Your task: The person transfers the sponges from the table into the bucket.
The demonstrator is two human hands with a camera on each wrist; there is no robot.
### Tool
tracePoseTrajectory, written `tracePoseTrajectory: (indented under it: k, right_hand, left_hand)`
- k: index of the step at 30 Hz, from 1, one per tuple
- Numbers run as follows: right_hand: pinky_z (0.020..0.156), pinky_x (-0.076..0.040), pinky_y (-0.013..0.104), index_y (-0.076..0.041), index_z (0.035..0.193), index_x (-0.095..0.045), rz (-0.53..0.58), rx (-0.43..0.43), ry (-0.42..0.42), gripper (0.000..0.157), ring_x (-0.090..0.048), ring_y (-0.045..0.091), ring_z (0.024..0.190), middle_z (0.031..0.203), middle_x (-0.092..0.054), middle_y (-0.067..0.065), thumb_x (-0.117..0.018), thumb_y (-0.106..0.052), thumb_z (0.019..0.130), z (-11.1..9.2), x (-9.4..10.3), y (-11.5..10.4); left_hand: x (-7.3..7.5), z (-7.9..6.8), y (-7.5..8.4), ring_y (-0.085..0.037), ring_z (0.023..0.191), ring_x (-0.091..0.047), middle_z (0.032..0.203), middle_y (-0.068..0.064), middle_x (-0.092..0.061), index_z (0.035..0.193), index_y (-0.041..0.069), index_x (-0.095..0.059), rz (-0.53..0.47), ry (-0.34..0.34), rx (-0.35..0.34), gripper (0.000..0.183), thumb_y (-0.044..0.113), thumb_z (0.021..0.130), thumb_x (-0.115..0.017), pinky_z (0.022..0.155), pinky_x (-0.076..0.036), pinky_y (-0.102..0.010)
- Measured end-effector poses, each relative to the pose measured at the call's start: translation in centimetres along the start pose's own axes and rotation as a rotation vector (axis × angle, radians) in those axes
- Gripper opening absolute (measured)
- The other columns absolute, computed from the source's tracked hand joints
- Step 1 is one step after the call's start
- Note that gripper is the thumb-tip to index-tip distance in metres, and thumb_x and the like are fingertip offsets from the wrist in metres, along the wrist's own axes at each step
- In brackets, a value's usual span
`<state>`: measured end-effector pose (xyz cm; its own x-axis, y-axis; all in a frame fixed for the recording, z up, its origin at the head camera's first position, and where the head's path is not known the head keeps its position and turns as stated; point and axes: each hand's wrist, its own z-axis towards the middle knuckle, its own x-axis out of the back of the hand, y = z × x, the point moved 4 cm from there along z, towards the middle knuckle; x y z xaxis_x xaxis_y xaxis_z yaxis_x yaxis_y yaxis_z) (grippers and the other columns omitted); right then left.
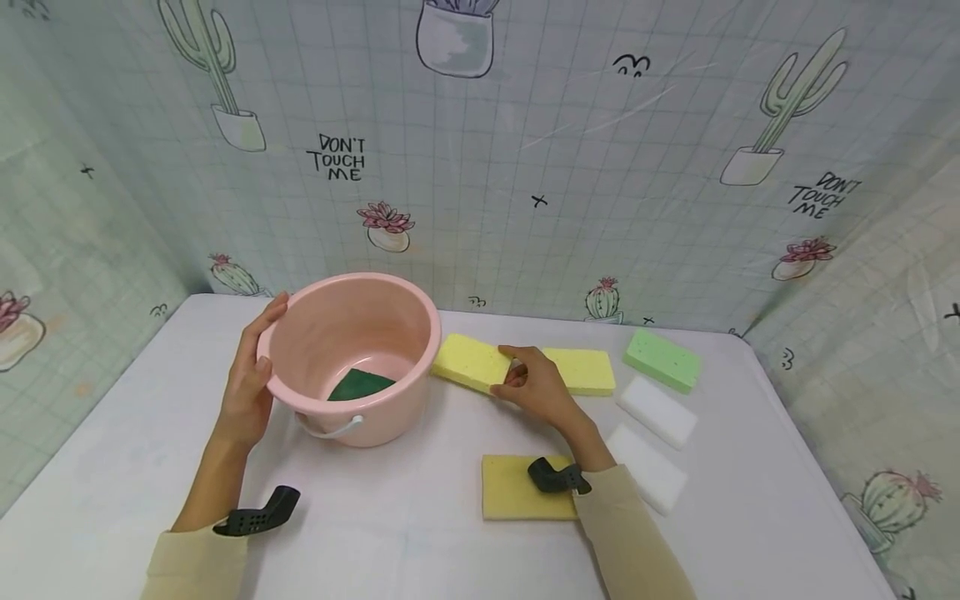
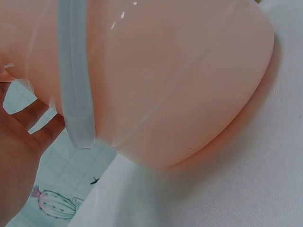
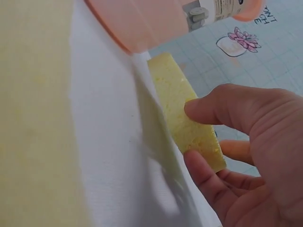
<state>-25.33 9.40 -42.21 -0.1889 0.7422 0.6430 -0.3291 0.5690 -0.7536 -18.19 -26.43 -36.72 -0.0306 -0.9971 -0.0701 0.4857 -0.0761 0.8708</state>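
Note:
A pink bucket [image 1: 397, 417] with a pale handle [image 1: 337, 429] stands on the left part of the table. My left hand [image 1: 246, 387] grips its left rim, thumb at the near side, and in the left wrist view that hand [image 2: 19, 146] shows beside the bucket wall [image 2: 180, 80]. Inside the bucket lies a dark green pad [image 1: 360, 384]. Just right of the bucket, my right hand [image 1: 536, 385] pinches the right end of a yellow sponge [image 1: 468, 362]. The right wrist view shows the thumb and fingers around this sponge [image 3: 173, 97], which is tilted close over the table.
Behind the right hand lies another yellow sponge [image 1: 581, 371]. Farther right are a green sponge [image 1: 662, 360] and two white sponges [image 1: 657, 410] [image 1: 647, 468]. A flat darker yellow sponge [image 1: 517, 489] lies under the right forearm. A patterned curtain [image 1: 525, 167] hangs behind the white table [image 1: 420, 533].

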Motion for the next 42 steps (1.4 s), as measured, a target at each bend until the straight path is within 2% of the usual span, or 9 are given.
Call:
tracePoseTrajectory:
  k: [5, 13, 26, 35, 42]
  right_hand:
    - [0.070, -0.052, 0.030, -0.007, 0.135, -0.054, 0.026, -0.001, 0.004, 0.064, -0.060, 0.015, 0.079, 0.108, -0.055, 0.010, -0.080, -0.017, 0.078, -0.3, 0.4, -0.2]
    - [0.070, -0.052, 0.029, -0.008, 0.136, -0.054, 0.042, 0.022, 0.015, 0.063, -0.060, 0.015, 0.079, 0.109, -0.056, 0.010, -0.079, -0.018, 0.079, -0.3, 1.4, -1.2]
    - [0.077, -0.053, 0.032, -0.014, 0.137, -0.052, 0.123, -0.031, 0.080, 0.063, -0.060, 0.018, 0.087, 0.121, -0.053, 0.006, -0.077, -0.016, 0.079, -0.9, 4.4, -2.9]
    - [0.081, -0.053, 0.032, -0.008, 0.137, -0.051, 0.134, 0.077, 0.106, 0.061, -0.060, 0.019, 0.087, 0.122, -0.051, 0.009, -0.076, -0.010, 0.081, -0.7, 5.9, -4.0]
    - [0.083, -0.052, 0.033, -0.007, 0.138, -0.050, 0.126, 0.128, 0.119, 0.061, -0.059, 0.020, 0.089, 0.124, -0.050, 0.010, -0.075, -0.010, 0.082, -0.2, 7.6, -6.2]
  left_hand:
    - [0.0, -0.3, -0.2, -0.023, 0.143, -0.012, 0.157, -0.004, -0.021, 0.145, 0.008, -0.037, 0.014, 0.008, 0.021, 0.058, 0.024, 0.091, -0.048, 0.106, -0.032, -0.023]
    - [0.2, -0.3, -0.1, -0.023, 0.143, -0.012, 0.157, -0.005, -0.021, 0.145, 0.007, -0.036, 0.017, 0.016, 0.017, 0.058, 0.025, 0.092, -0.048, 0.106, -0.031, -0.024]
    - [-0.2, -0.1, -0.2, -0.023, 0.143, -0.012, 0.157, -0.003, -0.021, 0.145, 0.009, -0.037, 0.015, 0.015, 0.025, 0.058, 0.025, 0.091, -0.049, 0.105, -0.033, -0.024]
    - [-0.1, -0.3, -0.3, -0.023, 0.143, -0.012, 0.157, -0.004, -0.021, 0.145, 0.008, -0.037, 0.008, 0.021, 0.016, 0.058, 0.026, 0.091, -0.049, 0.106, -0.032, -0.024]
    - [-0.1, -0.2, 0.0, -0.024, 0.143, -0.012, 0.157, -0.005, -0.021, 0.145, 0.008, -0.037, 0.006, 0.014, -0.001, 0.058, 0.026, 0.092, -0.049, 0.106, -0.031, -0.023]
